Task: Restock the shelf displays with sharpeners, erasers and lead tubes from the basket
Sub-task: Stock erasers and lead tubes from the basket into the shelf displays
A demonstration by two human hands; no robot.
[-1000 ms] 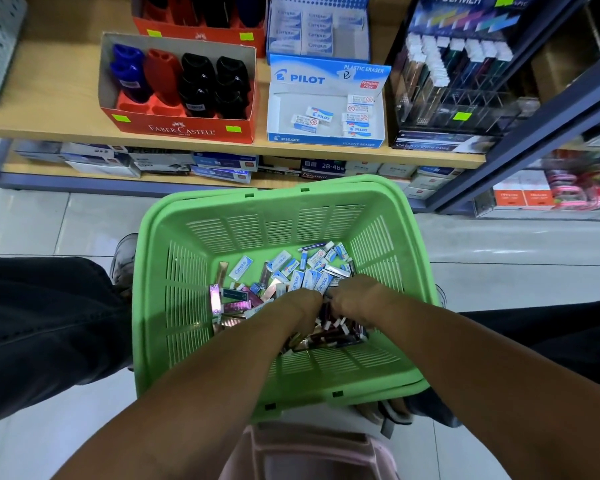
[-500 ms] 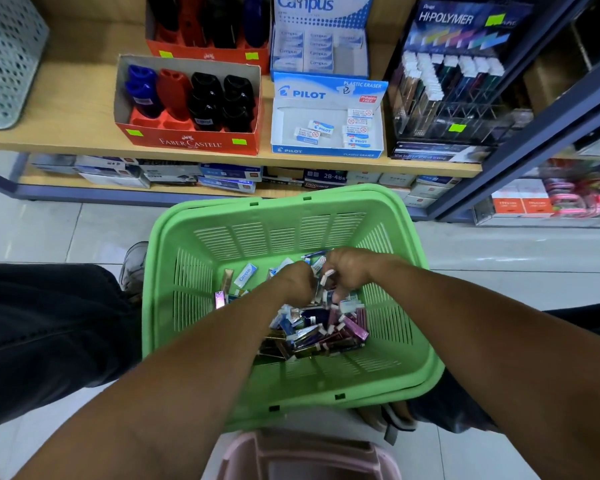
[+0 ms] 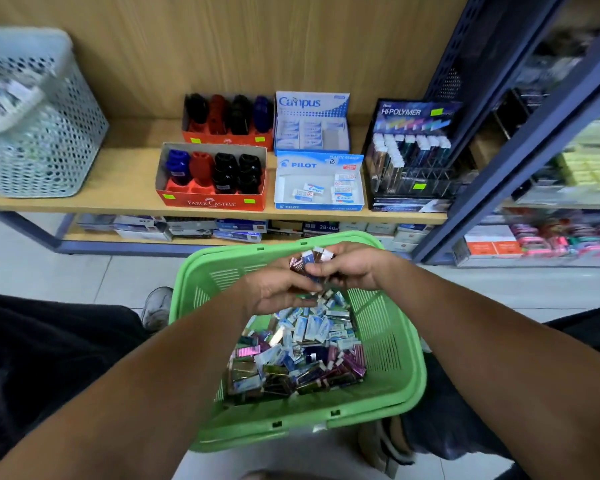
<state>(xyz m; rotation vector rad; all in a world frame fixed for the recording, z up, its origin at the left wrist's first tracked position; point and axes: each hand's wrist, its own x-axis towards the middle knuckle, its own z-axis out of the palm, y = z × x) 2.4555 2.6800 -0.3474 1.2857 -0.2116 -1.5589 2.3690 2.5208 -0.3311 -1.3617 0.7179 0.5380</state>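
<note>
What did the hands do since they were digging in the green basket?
Both hands came up out of the pile: the right hand now holds a bunch of lead tubes, and the left hand helps beneath. The green basket and the shelf boxes stayed as they were.

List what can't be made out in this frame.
- Head view: the count and kind of items in the right hand are unclear, since fingers cover them.
- Whether the left hand holds anything; its palm faces away.
- Labels in the green basket are too small.
- The grey mesh bin is blurred and cut by the left edge.
</note>
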